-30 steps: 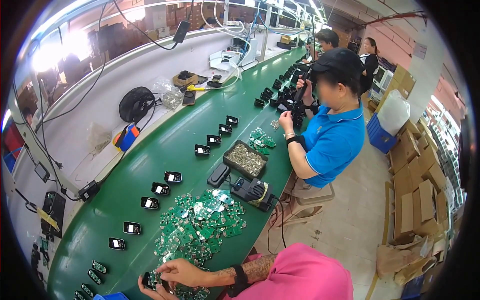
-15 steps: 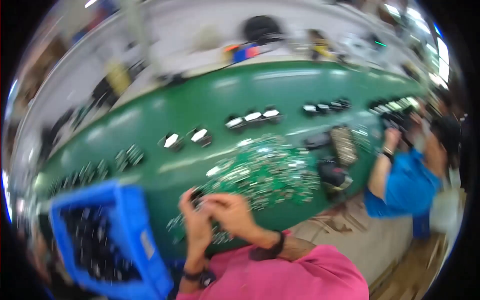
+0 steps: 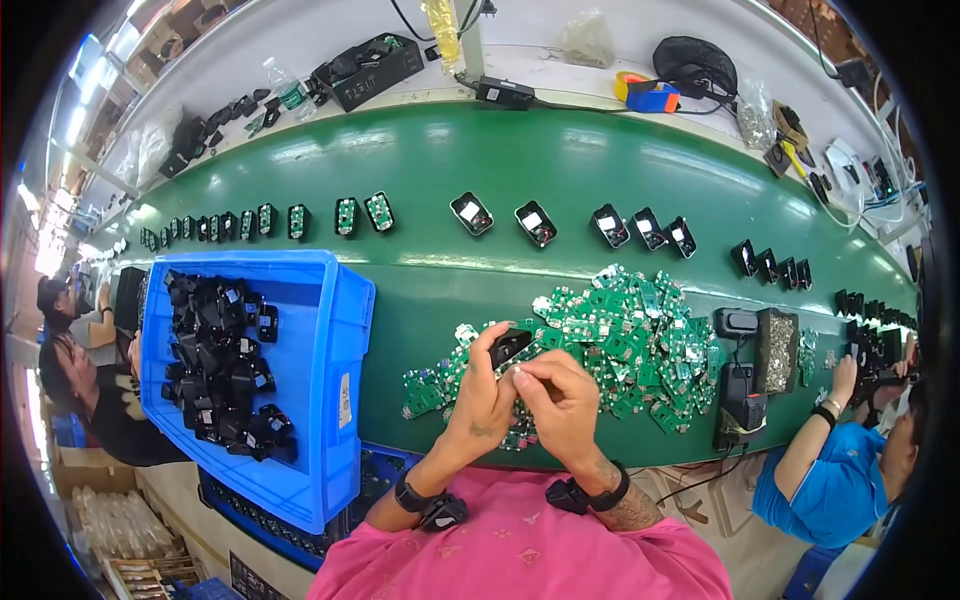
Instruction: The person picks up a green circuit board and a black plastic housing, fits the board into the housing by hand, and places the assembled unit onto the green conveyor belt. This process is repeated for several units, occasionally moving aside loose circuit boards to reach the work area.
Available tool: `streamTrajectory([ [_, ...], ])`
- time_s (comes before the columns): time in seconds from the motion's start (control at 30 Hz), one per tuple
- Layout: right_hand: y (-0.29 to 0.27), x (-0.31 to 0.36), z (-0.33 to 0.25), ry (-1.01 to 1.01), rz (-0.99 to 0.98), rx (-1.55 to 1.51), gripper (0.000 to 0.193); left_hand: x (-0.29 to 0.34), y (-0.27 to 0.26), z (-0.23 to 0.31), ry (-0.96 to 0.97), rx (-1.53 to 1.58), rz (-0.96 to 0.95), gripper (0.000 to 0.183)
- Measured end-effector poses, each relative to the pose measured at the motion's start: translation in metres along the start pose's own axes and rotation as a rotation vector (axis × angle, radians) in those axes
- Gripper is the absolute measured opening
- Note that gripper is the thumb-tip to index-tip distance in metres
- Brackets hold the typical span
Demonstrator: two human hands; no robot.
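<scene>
My left hand (image 3: 478, 408) grips a small black plastic housing (image 3: 511, 346) between thumb and fingers, tilted above the near edge of the bench. Close beside it, my right hand (image 3: 562, 408) is closed in a pinch, thumb against forefinger. A tiny pale bit shows at those fingertips, too small to name. Behind and around both hands spreads a heap of green circuit boards (image 3: 625, 345). Left of my hands stands a blue plastic bin (image 3: 330, 400), part filled with black housings (image 3: 215, 350).
Black housings (image 3: 535, 224) form a row across the green bench (image 3: 420, 285); those at left hold green boards (image 3: 298, 221). Right of the heap are a black device (image 3: 741, 400) and a tray of small metal parts (image 3: 777, 350). Co-workers sit at right, in a blue shirt (image 3: 825, 480), and far left.
The view has levelled and swung left, so bench things appear farther right and sharper. Both my hands stay together at the black housing.
</scene>
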State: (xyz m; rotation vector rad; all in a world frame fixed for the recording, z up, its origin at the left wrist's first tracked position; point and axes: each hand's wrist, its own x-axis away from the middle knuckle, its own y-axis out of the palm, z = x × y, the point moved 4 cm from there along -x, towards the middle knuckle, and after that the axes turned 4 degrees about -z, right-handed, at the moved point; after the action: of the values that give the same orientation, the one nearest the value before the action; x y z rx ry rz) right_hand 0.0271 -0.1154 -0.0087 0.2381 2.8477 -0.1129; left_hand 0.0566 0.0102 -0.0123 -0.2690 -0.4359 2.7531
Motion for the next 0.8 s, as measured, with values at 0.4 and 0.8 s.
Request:
streamTrajectory([
  [0.4, -0.029, -0.015, -0.029, -0.08, -0.25, 0.309, 0.006, -0.003, -0.01, 0.023, -0.007, 0.031, -0.186, 0.056],
  [0.8, -0.035, -0.013, -0.032, -0.059, -0.423, 0.463, 0.004, -0.001, -0.005, 0.036, 0.108, -0.33, -0.389, 0.061],
])
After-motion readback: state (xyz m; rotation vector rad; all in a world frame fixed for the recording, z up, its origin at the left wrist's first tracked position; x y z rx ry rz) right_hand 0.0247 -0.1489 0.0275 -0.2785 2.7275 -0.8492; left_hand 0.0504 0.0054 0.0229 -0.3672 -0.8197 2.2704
